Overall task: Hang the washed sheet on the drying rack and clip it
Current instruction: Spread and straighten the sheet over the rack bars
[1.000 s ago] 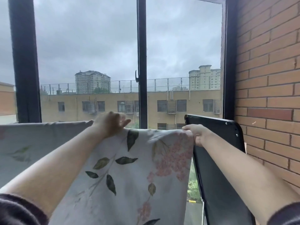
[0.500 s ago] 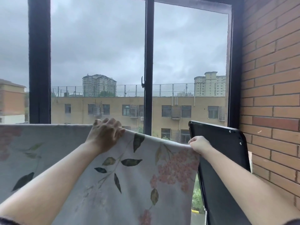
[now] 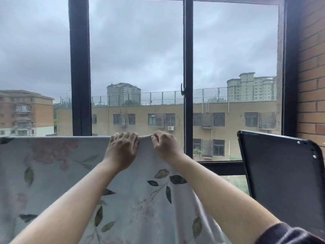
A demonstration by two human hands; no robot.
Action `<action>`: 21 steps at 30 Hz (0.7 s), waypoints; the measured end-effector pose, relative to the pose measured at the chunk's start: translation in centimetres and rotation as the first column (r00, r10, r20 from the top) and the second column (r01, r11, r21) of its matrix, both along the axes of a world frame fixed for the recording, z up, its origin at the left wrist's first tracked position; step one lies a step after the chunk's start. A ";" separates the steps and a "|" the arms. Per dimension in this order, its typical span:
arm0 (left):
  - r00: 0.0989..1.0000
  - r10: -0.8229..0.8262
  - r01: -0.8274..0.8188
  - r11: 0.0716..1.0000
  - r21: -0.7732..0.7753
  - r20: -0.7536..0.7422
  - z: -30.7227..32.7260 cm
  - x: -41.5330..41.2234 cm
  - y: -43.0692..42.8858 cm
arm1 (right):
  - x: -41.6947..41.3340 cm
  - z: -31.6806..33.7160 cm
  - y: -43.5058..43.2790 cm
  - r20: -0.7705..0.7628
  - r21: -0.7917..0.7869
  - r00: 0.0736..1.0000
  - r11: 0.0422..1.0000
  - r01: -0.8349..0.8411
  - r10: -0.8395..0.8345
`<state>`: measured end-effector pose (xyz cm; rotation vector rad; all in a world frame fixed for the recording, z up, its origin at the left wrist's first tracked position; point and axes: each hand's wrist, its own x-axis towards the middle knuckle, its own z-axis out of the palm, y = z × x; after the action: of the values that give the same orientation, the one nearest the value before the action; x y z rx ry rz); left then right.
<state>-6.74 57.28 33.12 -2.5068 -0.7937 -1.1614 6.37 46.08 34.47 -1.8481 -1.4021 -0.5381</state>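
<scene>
Sheet (image 3: 58, 173) top edge gripped by left hand (image 3: 121, 149) and right hand (image 3: 166, 147), fingers curled over it, hands close together.

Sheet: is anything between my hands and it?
Nothing visible. The left hand and right hand both grip the top edge of the sheet directly, side by side; the black panel stands off to the right.

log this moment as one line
sheet: draped, top edge level | left hand: fingers curled over top edge | right hand: pinches same edge, close beside left hand
</scene>
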 end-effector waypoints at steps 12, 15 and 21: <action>0.998 0.058 -0.059 0.995 0.086 0.015 -1.2 -11.8 11.9 | -2.8 -1.5 3.8 0.155 0.259 0.908 0.903 0.344 -0.390; 0.993 0.102 -0.107 0.989 0.103 0.055 -1.5 -15.1 14.8 | -3.5 -1.4 4.2 0.116 0.253 0.891 0.880 0.401 -0.439; 0.983 0.141 -0.151 0.985 0.082 0.121 -2.0 -16.0 15.6 | -4.6 -1.5 5.7 0.010 0.318 0.876 0.832 0.454 -0.482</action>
<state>-22.74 72.88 31.14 -2.2840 -0.9161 -1.2694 1.81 51.78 32.94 -1.9214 -0.8401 -1.0377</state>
